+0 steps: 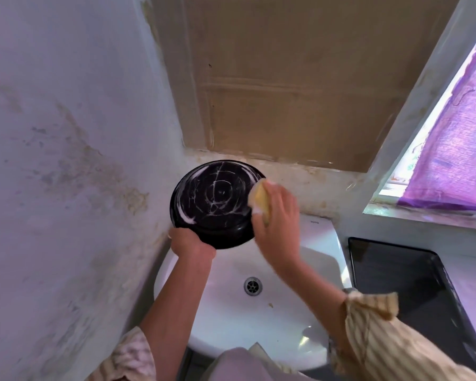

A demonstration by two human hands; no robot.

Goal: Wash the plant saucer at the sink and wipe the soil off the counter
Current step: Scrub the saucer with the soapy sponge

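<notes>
Above the sink (259, 320), left hand (188, 244) grips the soapy saucer (212, 196); right hand (275, 215) clutches a sponge (260, 200) against its rim.

Both forearms reach forward, striped sleeves pushed up toward the elbows. The left hand (190, 243) curls round the lower rim of the saucer (215, 199), holding it tilted up. The right hand (276, 215) grips a sponge (260, 200) against the saucer's right edge.
</notes>
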